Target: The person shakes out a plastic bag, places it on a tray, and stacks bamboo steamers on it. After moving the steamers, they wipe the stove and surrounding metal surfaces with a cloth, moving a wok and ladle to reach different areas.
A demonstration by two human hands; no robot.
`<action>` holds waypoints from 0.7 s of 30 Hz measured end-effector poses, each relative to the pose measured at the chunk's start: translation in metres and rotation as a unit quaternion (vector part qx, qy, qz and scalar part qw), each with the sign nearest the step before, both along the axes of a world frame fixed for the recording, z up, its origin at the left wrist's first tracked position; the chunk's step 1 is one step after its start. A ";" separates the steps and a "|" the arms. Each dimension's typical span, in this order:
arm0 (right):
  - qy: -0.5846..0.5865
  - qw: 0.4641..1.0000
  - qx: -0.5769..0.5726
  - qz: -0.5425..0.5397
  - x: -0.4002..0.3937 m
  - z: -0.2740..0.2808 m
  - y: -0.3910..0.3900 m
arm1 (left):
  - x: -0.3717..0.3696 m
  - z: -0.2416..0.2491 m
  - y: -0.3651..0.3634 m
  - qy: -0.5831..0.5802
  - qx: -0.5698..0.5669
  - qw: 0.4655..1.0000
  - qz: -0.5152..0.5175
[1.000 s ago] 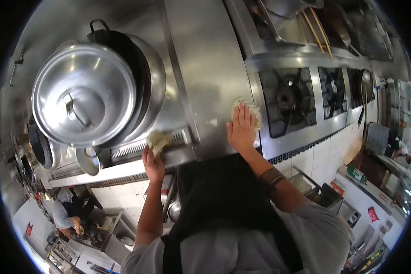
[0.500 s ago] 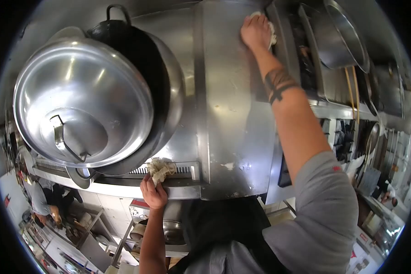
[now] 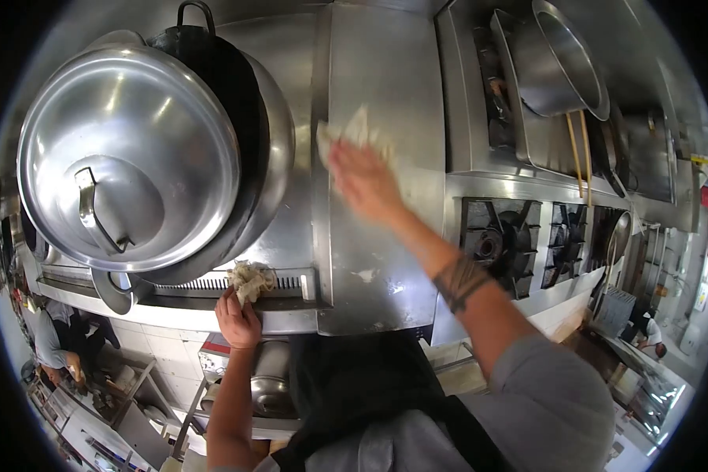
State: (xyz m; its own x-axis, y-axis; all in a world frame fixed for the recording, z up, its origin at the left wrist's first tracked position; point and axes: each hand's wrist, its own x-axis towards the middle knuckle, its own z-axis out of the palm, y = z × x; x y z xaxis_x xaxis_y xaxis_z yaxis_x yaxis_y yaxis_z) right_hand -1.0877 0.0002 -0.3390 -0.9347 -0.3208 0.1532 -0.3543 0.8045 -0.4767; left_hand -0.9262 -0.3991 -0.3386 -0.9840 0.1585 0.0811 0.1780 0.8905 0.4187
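My right hand (image 3: pixel 363 179) presses a pale cloth (image 3: pixel 359 128) against the flat stainless steel counter (image 3: pixel 393 244). Motion smears both the hand and the cloth somewhat. At the counter's front edge, my left hand (image 3: pixel 238 318) is closed on a crumpled, off-white rag (image 3: pixel 252 281). That rag rests by a slotted grate (image 3: pixel 197 285). Small whitish marks (image 3: pixel 366 275) show on the steel between my hands and the front edge.
To the left, a large domed steel lid (image 3: pixel 126 157) leans with a dark wok (image 3: pixel 248 102) behind it. Gas burners (image 3: pixel 499 244) and a deep steel pot (image 3: pixel 554 67) stand to the right. A person (image 3: pixel 51 342) is at lower left, another (image 3: pixel 649 334) at far right.
My right hand has swept the cloth from the counter's far right edge back toward me and leftward. My left hand keeps its rag by the grate. The view has shifted slightly.
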 end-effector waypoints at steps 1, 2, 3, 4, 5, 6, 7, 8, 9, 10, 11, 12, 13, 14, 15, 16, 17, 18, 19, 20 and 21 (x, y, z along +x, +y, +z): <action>-0.008 1.000 0.005 -0.016 0.034 0.003 -0.013 | 0.002 -0.001 0.001 -0.008 0.003 1.000 0.014; -0.039 0.999 0.025 -0.007 0.067 0.012 -0.017 | 0.001 -0.001 0.000 -0.015 0.005 1.000 0.027; -0.066 0.997 0.046 0.000 0.084 0.017 -0.011 | -0.004 -0.001 0.002 -0.009 0.007 1.000 0.024; -0.061 0.997 0.049 -0.003 0.086 0.018 -0.001 | -0.005 0.000 0.007 -0.021 0.009 0.999 0.046; -0.073 0.990 0.109 -0.051 0.088 0.017 0.009 | -0.004 0.001 0.008 -0.037 0.011 0.997 0.070; -0.084 0.977 0.169 -0.096 0.089 0.015 0.018 | -0.003 0.001 0.009 -0.036 0.014 0.997 0.073; -0.074 0.975 0.147 -0.148 0.074 0.010 0.029 | -0.003 0.002 0.009 -0.034 0.010 0.997 0.065; -0.062 0.970 0.124 -0.200 0.042 0.003 0.043 | -0.004 0.002 0.008 -0.030 0.005 0.998 0.056; -0.026 0.960 0.110 -0.256 0.003 -0.008 0.056 | -0.003 0.001 0.006 -0.028 0.007 0.998 0.057; 0.012 0.946 0.094 -0.309 -0.044 -0.019 0.073 | 0.000 0.000 0.005 -0.027 0.011 0.998 0.059; 0.042 0.921 0.130 -0.365 -0.093 -0.027 0.090 | -0.001 -0.003 0.005 -0.024 0.016 0.998 0.063; 0.026 0.896 0.116 -0.428 -0.143 -0.019 0.104 | -0.004 -0.004 0.005 -0.021 0.017 0.997 0.068; 0.021 0.891 0.082 -0.447 -0.191 -0.027 0.129 | -0.003 -0.003 0.005 -0.021 0.020 0.997 0.068; 0.054 0.875 0.085 -0.474 -0.231 -0.025 0.134 | -0.002 -0.003 0.006 -0.022 0.023 0.997 0.070; 0.005 0.875 0.079 -0.477 -0.268 -0.014 0.142 | -0.002 -0.004 0.004 -0.026 0.022 0.997 0.063; -0.048 0.874 0.074 -0.478 -0.293 -0.002 0.145 | -0.001 -0.008 0.001 -0.033 0.018 0.996 0.077; -0.088 0.882 0.091 -0.455 -0.305 0.019 0.135 | -0.002 -0.014 -0.002 0.008 0.007 0.998 0.057; -0.132 0.887 0.111 -0.427 -0.313 0.029 0.122 | 0.002 -0.018 -0.004 0.042 -0.005 0.998 0.039; -0.151 0.892 0.122 -0.407 -0.319 0.015 0.112 | 0.005 -0.021 -0.003 0.058 -0.016 0.997 0.041; -0.054 0.926 0.128 -0.352 -0.325 -0.006 0.108 | 0.006 -0.022 -0.004 0.070 -0.027 0.997 0.037; 0.048 0.947 0.123 -0.292 -0.335 -0.026 0.104 | 0.007 -0.022 -0.005 0.050 -0.014 0.998 0.040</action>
